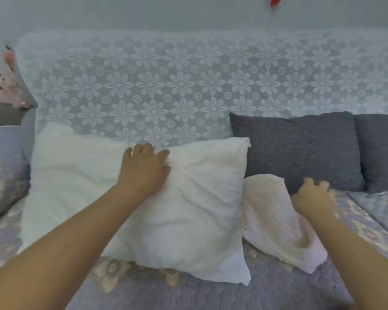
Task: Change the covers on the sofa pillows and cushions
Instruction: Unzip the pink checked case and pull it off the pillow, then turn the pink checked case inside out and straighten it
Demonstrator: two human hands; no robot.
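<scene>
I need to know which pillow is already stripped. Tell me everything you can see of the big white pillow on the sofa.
The big white square pillow looks bare, with no patterned cover, its soft fabric creased. It stands tilted back against the lace-draped backrest, its bottom edge on the quilted lilac seat cover. The left hand grips a bunch of fabric near its top edge. A folded cream textured cloth lies against its right side.

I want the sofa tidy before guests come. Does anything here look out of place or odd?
Yes. The white pillow is bare, without a cover, gripped at its top edge by the left hand. Beside it a pale fuzzy cover lies crumpled on the seat, under the blurred right hand. The grey cushions stand neatly against the back.
</scene>
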